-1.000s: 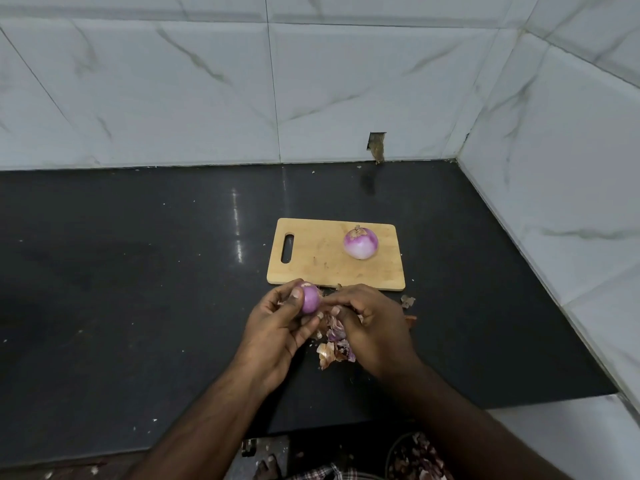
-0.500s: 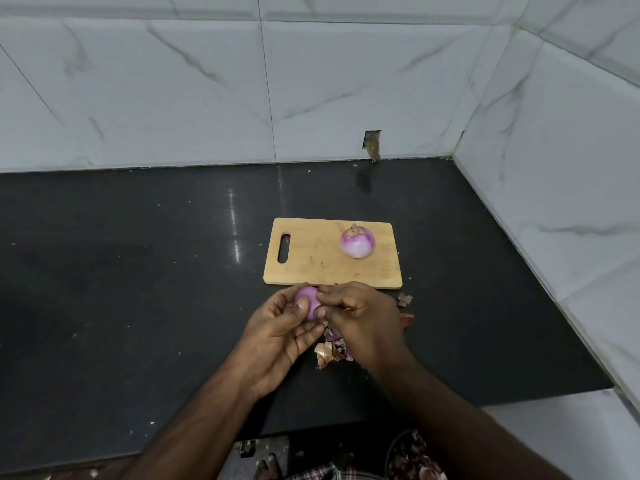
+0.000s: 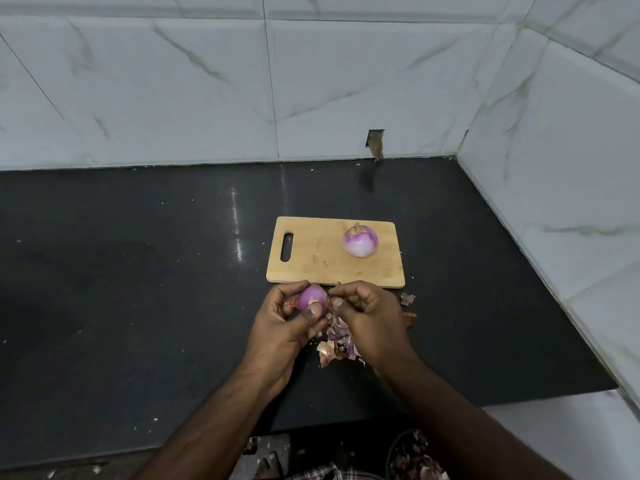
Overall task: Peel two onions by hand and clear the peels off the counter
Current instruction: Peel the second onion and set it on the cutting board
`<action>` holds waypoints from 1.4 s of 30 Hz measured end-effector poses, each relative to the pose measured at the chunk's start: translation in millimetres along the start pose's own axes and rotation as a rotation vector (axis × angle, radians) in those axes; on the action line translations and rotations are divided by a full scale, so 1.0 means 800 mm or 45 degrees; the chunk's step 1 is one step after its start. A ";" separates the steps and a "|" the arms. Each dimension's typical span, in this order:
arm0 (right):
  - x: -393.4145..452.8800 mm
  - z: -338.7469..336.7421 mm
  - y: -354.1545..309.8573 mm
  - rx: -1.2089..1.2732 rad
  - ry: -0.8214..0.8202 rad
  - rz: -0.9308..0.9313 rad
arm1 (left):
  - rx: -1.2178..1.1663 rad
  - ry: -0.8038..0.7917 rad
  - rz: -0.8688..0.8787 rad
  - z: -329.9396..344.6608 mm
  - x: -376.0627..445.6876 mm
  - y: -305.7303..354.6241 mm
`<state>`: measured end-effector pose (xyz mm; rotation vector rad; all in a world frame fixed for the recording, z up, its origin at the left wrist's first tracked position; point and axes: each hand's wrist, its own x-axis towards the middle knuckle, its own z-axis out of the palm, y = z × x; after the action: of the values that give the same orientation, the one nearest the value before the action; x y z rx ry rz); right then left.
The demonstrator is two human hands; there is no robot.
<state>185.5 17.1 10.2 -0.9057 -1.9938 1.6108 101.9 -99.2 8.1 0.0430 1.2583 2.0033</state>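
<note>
step: peeling second onion (image 3: 312, 298) | left hand (image 3: 282, 327) cups it, right hand (image 3: 367, 315) pinches skin | i'd strip toward the peel pile (image 3: 337, 344), rotating the bulb

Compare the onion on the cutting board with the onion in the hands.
The onion on the cutting board rests untouched on the cutting board; the onion in the hands is held above the counter, gripped by the left hand.
The board onion looks larger and paler, fading to white below; the held onion is smaller and evenly purple.
The right hand pinches a strip of skin beside the held onion.
Both are nearly peeled.
</note>
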 end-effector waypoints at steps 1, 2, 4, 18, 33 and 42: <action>0.001 -0.003 0.001 -0.032 -0.012 0.001 | -0.014 -0.009 -0.018 -0.001 0.000 -0.001; 0.002 -0.006 0.002 -0.088 -0.021 -0.007 | -0.031 -0.022 -0.036 -0.002 0.000 -0.001; 0.004 -0.015 0.002 -0.281 -0.068 -0.067 | -0.056 -0.050 -0.067 -0.004 0.000 0.000; 0.013 -0.039 -0.034 -1.395 -0.700 -0.643 | 0.253 -0.202 -0.163 -0.011 -0.003 0.014; 0.013 -0.068 -0.020 -0.976 -0.561 -0.514 | 0.025 -0.223 -0.365 -0.016 -0.004 0.022; 0.007 -0.047 -0.009 -0.668 -0.454 -0.505 | -0.001 -0.220 -0.391 -0.009 -0.005 0.020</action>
<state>205.8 46.2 26.0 -0.3463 -2.7077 1.0994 93.1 -110.6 18.4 0.0202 1.0832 1.6985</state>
